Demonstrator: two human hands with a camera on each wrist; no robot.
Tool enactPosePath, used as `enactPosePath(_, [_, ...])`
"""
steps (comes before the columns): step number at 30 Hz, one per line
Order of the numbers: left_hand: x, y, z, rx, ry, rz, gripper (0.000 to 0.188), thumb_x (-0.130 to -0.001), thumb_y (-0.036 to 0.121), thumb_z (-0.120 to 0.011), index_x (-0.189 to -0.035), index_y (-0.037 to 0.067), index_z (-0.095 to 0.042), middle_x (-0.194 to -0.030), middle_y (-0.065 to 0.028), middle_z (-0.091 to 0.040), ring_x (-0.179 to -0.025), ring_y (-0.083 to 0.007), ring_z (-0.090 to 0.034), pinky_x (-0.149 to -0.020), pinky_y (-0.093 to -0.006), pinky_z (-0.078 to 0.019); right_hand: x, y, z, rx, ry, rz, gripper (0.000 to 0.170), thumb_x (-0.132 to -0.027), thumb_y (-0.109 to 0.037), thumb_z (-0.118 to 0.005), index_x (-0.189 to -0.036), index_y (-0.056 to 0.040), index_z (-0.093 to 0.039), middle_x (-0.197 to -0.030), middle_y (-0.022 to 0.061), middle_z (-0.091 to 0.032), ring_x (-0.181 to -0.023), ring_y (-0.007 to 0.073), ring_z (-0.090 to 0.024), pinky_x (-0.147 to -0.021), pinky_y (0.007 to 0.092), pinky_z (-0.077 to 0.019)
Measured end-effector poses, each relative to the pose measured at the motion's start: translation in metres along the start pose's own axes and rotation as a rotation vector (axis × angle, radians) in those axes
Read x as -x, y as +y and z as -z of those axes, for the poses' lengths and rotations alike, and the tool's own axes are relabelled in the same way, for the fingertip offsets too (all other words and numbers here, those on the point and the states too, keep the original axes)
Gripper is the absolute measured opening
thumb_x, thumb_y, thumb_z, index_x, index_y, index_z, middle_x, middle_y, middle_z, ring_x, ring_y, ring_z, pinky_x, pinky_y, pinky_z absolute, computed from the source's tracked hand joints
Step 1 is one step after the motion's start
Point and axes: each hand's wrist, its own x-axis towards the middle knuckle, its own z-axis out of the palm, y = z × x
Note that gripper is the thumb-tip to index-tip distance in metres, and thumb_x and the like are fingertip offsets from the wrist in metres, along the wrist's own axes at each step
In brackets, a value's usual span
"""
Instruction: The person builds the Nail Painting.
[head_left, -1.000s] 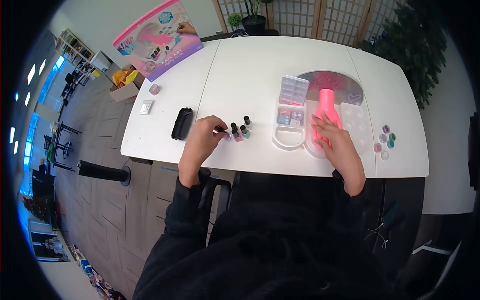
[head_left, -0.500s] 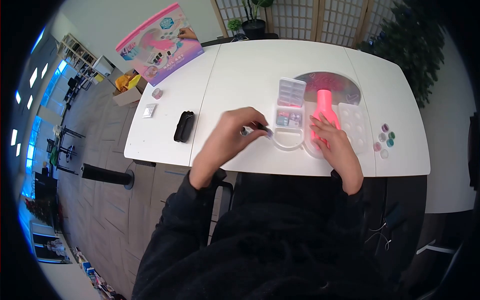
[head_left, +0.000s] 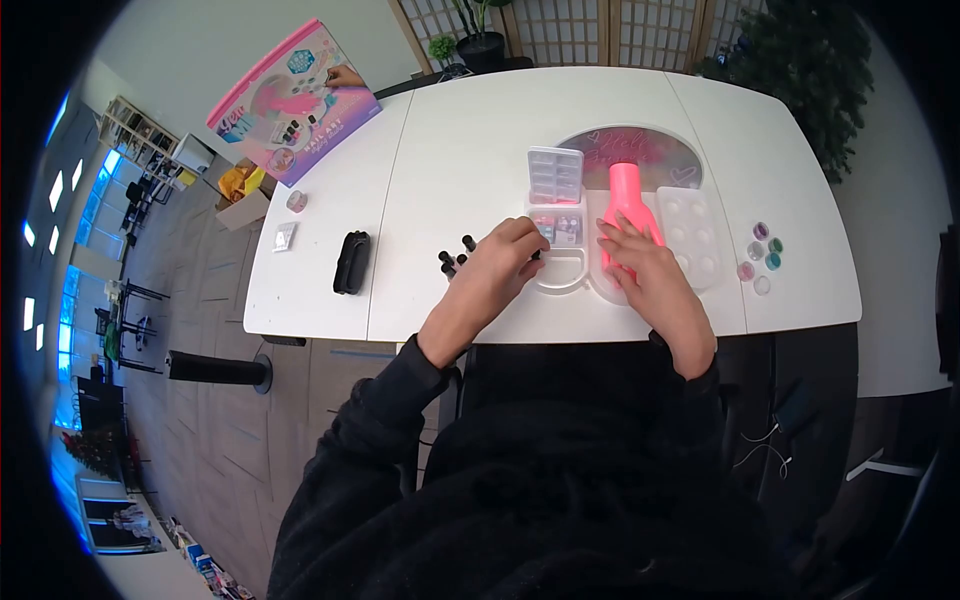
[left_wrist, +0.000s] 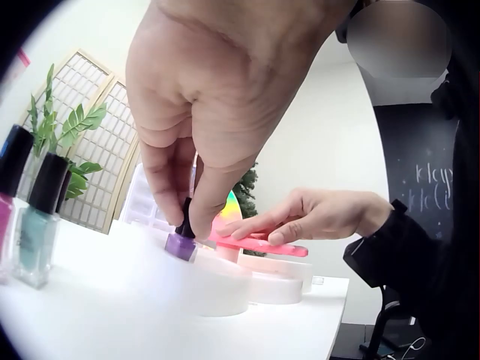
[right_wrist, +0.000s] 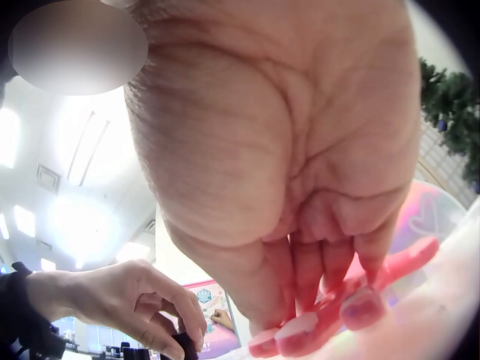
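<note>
My left hand (head_left: pixel 492 275) pinches the black cap (left_wrist: pixel 186 217) of a small purple polish bottle (left_wrist: pixel 180 247), held upright at the white tray's curved front compartment (head_left: pixel 563 288). Spread over the pink hand-shaped piece (head_left: pixel 625 183), my right hand (head_left: pixel 655 290) rests with its fingers fairly straight. In the right wrist view, that hand's fingertips lie on the pink fingers (right_wrist: pixel 315 330). Just left of the tray's front stand several black-capped bottles (head_left: pixel 447 258); a teal one (left_wrist: pixel 35 244) shows in the left wrist view.
Small glitter pots (head_left: pixel 773 261) lie right of the tray. A black case (head_left: pixel 351 263), a white packet (head_left: pixel 284 237) and a round pot (head_left: pixel 297 202) sit on the left. The nail art box (head_left: pixel 300 105) stands at the back left corner.
My left hand has carried the purple bottle rightward from the group of bottles to the tray's front compartment. My right hand has stayed on the pink piece. The head view has shifted slightly.
</note>
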Motion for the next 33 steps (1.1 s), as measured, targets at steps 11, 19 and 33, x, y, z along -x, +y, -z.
enactPosePath(11, [0.002, 0.006, 0.042, 0.042, 0.131, 0.214, 0.023, -0.087, -0.001, -0.078, -0.11, 0.001, -0.072, -0.104, -0.0113, -0.067, -0.084, -0.022, -0.067, -0.07, -0.0336, -0.0547, 0.0, 0.002, 0.0, -0.008, 0.007, 0.011, 0.028, -0.093, 0.002, -0.068, -0.121, 0.005, -0.072, -0.145, 0.0146, -0.064, -0.148, 0.0321, -0.047, -0.122, 0.046, -0.0387])
enactPosePath(19, [0.049, -0.029, 0.076, -0.31, -0.011, 0.528, 0.027, -0.081, -0.003, -0.079, -0.106, 0.008, -0.081, -0.101, -0.0095, -0.074, -0.08, -0.023, -0.071, -0.072, -0.0368, -0.055, 0.001, 0.002, -0.001, -0.028, 0.009, 0.01, 0.028, -0.093, 0.002, -0.068, -0.121, 0.0048, -0.072, -0.144, 0.014, -0.065, -0.149, 0.0318, -0.047, -0.123, 0.0456, -0.0362])
enactPosePath(33, [0.03, -0.048, 0.092, 0.004, 0.224, 0.446, 0.02, -0.094, -0.004, -0.07, -0.113, -0.006, -0.075, -0.093, -0.0128, -0.076, -0.077, -0.0171, -0.074, -0.071, -0.0284, -0.0592, 0.0, 0.0, 0.001, -0.038, -0.015, 0.005, 0.029, -0.094, 0.002, -0.066, -0.122, 0.0063, -0.071, -0.146, 0.0154, -0.063, -0.149, 0.033, -0.046, -0.124, 0.0479, -0.035])
